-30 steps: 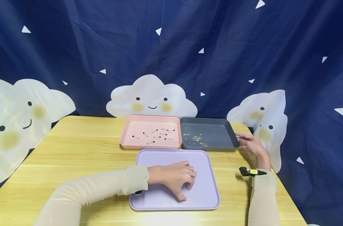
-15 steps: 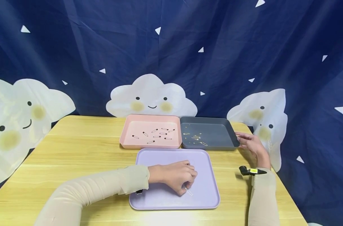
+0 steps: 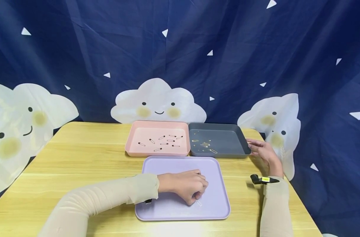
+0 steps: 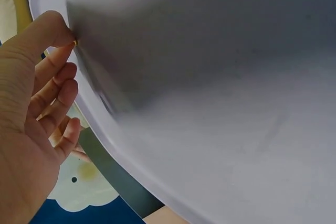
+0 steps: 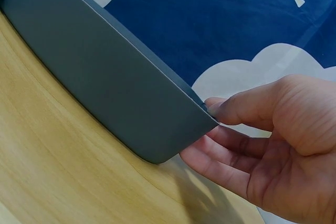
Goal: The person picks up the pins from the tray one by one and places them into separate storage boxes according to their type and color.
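Over the lilac tray [image 3: 159, 212], my left hand [image 3: 187, 186] pinches a thin safety pin [image 3: 199, 203] between thumb and index finger. Its pale narrow outline shows just past the fingertips in the head view. A speck of gold shows between the fingertips of the left hand [image 4: 42, 85] in the left wrist view. At the far right, my right hand [image 3: 265, 154] grips the near right corner of the dark grey tray [image 5: 115, 77], thumb over the rim and fingers against the outer wall. Several gold safety pins [image 3: 213, 151] lie in the left part of the grey tray.
A pink tray [image 3: 159, 153] stands left of the grey one, side by side with it. Several black-headed safety pins [image 3: 157, 149] are spread inside. Both stand behind the lilac tray on the wooden table [image 3: 88, 158], in front of a dark blue curtain [image 3: 185, 59].
My left thumb and index finger have closed on the safety pin, which has turned from lying crosswise to slanting. My right hand has stayed at the grey tray's corner.
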Tool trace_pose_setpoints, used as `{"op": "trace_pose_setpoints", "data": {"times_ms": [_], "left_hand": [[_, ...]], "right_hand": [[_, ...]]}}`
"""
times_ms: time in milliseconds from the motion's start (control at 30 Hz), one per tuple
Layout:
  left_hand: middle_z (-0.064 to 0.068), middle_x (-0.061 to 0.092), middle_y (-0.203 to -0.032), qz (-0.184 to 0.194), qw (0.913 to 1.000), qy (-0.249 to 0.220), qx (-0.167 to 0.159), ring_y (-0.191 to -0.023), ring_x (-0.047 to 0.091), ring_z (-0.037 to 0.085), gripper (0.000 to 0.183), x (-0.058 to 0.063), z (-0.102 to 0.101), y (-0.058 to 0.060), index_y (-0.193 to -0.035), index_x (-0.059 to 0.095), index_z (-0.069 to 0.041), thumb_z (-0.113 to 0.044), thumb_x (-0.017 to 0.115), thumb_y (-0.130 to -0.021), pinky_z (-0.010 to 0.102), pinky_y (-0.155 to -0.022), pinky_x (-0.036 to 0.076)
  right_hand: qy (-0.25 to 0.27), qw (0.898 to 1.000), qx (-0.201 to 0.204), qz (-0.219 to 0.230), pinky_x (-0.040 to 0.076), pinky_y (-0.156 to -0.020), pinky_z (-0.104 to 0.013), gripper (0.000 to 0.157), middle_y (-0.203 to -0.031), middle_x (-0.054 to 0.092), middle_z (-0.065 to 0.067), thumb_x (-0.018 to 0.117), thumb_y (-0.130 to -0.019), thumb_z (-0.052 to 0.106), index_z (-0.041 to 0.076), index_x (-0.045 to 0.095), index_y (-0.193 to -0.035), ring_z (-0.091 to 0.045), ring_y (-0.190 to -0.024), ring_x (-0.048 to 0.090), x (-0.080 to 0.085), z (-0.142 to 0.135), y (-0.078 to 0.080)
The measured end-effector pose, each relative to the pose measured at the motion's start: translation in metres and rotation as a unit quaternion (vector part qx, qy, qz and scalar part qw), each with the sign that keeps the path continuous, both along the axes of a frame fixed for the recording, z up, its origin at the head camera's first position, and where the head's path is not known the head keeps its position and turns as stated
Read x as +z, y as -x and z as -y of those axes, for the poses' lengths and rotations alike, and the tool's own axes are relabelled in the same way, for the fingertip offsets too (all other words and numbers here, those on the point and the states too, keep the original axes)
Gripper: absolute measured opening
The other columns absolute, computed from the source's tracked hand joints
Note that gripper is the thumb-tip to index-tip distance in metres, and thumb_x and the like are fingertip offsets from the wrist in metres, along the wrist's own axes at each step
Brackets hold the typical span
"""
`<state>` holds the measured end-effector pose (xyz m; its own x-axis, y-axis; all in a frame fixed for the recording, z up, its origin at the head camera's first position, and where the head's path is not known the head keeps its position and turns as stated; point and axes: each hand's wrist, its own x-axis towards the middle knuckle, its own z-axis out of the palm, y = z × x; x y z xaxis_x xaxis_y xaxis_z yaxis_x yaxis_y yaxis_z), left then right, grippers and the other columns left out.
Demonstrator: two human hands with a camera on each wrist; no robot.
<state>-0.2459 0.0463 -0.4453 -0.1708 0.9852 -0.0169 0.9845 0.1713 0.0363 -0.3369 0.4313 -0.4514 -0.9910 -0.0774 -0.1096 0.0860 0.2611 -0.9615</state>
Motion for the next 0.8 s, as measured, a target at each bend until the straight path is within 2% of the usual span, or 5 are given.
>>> {"op": "trace_pose_setpoints", "data": {"times_ms": [200, 467, 800], "left_hand": [[-0.021, 0.053, -0.08, -0.007, 0.9999, 0.015, -0.002, -0.085, 0.05, -0.003, 0.014, 0.0016, -0.0034, -0.0003, -0.068, 0.067, -0.03, -0.028, 0.081, -0.071, 0.018, -0.086, 0.036], [-0.021, 0.052, -0.08, -0.011, 0.9998, 0.016, -0.005, -0.086, 0.05, -0.002, 0.015, 0.0019, -0.0039, -0.0001, -0.066, 0.067, -0.03, -0.03, 0.081, -0.069, 0.019, -0.088, 0.036], [-0.021, 0.052, -0.081, -0.016, 0.9998, 0.01, 0.002, -0.087, 0.051, -0.002, 0.014, 0.0059, -0.0045, 0.0051, -0.068, 0.067, -0.031, -0.03, 0.081, -0.07, 0.02, -0.089, 0.036]], "right_hand": [[-0.005, 1.0, -0.005, -0.006, 0.058, -0.078, -0.022, 0.046, -0.101, 0.075, 0.019, 0.061, -0.1, 0.007, -0.003, 0.053, -0.144, -0.002, -0.089, 0.071, -0.0054, -0.0022, 0.0023], [-0.009, 1.0, -0.001, -0.004, 0.058, -0.077, -0.022, 0.049, -0.101, 0.075, 0.019, 0.06, -0.101, 0.008, -0.007, 0.048, -0.146, -0.002, -0.088, 0.071, -0.0045, -0.0014, 0.0028], [0.006, 1.0, -0.002, -0.004, 0.058, -0.077, -0.022, 0.044, -0.101, 0.075, 0.018, 0.061, -0.1, 0.007, 0.0, 0.056, -0.143, -0.003, -0.088, 0.071, -0.0033, -0.0016, 0.0013]]}}
